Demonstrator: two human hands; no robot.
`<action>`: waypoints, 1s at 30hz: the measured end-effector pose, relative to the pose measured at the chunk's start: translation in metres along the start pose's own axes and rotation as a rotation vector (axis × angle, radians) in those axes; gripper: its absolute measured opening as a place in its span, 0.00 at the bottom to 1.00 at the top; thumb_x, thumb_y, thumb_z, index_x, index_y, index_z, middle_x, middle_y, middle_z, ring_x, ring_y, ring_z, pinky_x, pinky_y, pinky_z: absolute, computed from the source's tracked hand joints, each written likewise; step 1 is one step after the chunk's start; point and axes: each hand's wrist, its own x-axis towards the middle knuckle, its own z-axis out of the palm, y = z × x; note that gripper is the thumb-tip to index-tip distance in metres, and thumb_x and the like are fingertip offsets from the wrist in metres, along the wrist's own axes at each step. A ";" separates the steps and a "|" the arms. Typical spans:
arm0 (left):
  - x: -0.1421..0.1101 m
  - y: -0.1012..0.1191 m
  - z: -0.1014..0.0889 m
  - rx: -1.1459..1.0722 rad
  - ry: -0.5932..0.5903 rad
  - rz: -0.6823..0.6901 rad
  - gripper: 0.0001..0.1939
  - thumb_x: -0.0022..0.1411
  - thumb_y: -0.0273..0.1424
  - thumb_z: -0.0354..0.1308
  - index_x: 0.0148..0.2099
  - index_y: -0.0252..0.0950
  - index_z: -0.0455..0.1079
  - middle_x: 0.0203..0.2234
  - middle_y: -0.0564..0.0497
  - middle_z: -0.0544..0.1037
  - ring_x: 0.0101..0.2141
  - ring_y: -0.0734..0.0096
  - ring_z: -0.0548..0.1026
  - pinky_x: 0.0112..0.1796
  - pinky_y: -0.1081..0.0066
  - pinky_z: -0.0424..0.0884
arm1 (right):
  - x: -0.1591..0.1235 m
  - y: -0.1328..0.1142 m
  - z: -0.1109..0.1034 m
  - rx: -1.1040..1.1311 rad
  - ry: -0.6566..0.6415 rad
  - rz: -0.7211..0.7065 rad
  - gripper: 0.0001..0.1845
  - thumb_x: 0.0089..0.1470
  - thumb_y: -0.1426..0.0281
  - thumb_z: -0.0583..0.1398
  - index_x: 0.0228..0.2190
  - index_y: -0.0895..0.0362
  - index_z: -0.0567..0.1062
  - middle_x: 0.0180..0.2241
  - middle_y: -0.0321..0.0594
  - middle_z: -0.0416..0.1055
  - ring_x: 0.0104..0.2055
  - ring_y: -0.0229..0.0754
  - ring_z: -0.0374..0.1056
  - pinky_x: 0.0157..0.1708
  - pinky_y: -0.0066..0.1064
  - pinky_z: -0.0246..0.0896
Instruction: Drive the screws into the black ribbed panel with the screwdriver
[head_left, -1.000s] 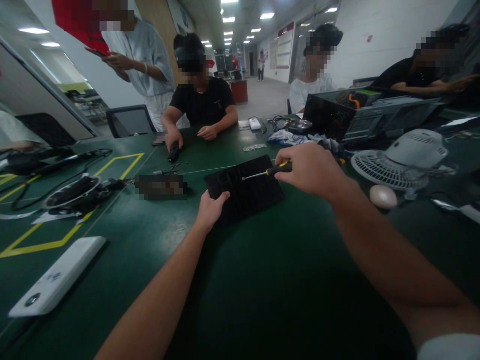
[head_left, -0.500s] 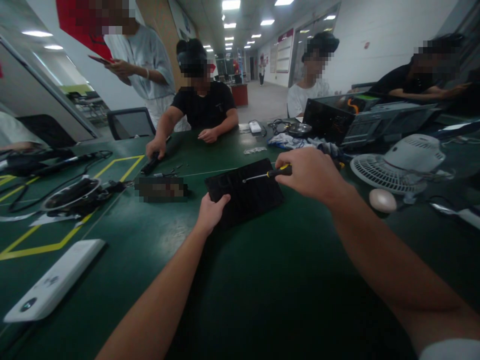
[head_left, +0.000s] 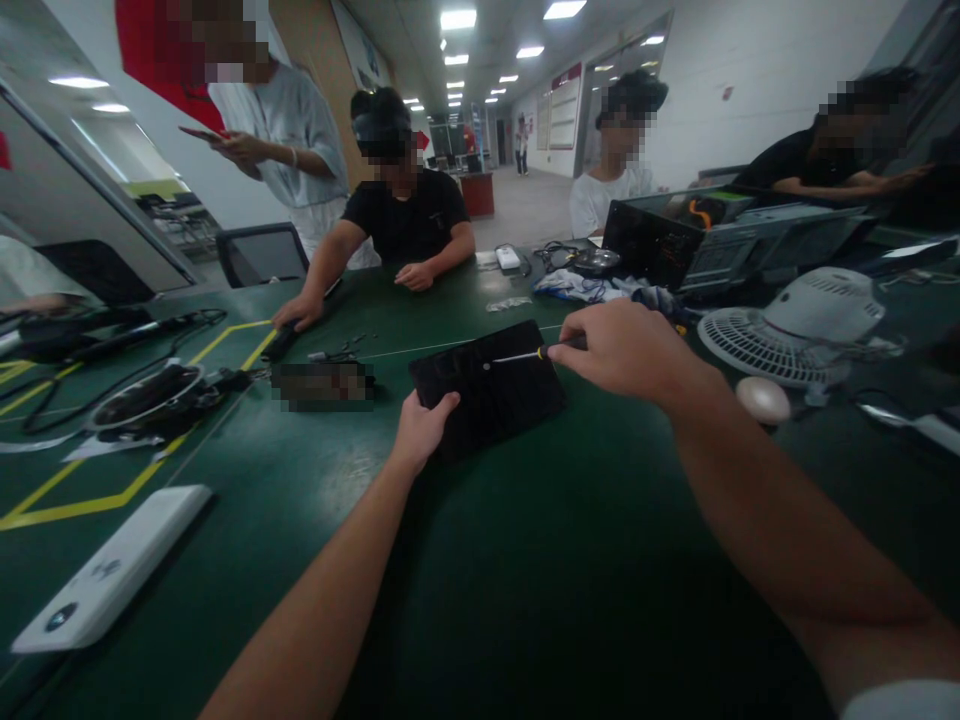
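Note:
A flat black rectangular panel (head_left: pixel 510 400) lies at a slant over the green table (head_left: pixel 480 560). My left hand (head_left: pixel 424 430) grips its left edge, thumb on top and the other fingers hidden beneath. Closed around a screwdriver (head_left: pixel 517 357) with a black and yellow handle, my right hand (head_left: pixel 619 350) is above the panel's right side. The screwdriver's thin shaft points left, its tip near a small round light spot (head_left: pixel 486 366) on the panel. Whether the tip touches the panel I cannot tell.
A white oblong device (head_left: pixel 112 565) lies front left, near tangled cables (head_left: pixel 150 395) and yellow tape. To the right are a grey fan (head_left: pixel 795 325), a round pale object (head_left: pixel 763 400) and an opened computer case (head_left: pixel 750 240). Across the table sits a co-worker (head_left: pixel 409 215).
The screwdriver's handle has turned in my right hand, with less yellow showing, and its tip sits slightly right of the round spot. Across the table, the co-worker's hand has moved left.

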 end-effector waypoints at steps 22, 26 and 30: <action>-0.003 0.002 0.002 0.005 0.005 0.018 0.25 0.47 0.40 0.76 0.45 0.35 0.77 0.39 0.44 0.85 0.41 0.52 0.84 0.50 0.53 0.80 | 0.002 -0.001 0.009 0.056 0.134 -0.107 0.11 0.60 0.64 0.68 0.44 0.52 0.87 0.44 0.47 0.85 0.47 0.57 0.77 0.41 0.43 0.64; -0.004 0.004 0.002 0.003 0.004 0.011 0.25 0.47 0.41 0.76 0.45 0.35 0.77 0.39 0.44 0.85 0.40 0.53 0.84 0.49 0.53 0.80 | 0.002 -0.001 0.010 0.050 0.135 -0.100 0.12 0.60 0.64 0.68 0.45 0.52 0.88 0.45 0.47 0.85 0.48 0.57 0.77 0.42 0.43 0.65; -0.003 0.003 0.002 0.001 0.002 0.021 0.25 0.47 0.40 0.76 0.45 0.35 0.77 0.40 0.44 0.86 0.41 0.52 0.84 0.49 0.54 0.80 | 0.002 -0.002 0.009 0.042 0.137 -0.101 0.12 0.60 0.64 0.68 0.45 0.52 0.88 0.44 0.47 0.85 0.47 0.57 0.77 0.41 0.43 0.64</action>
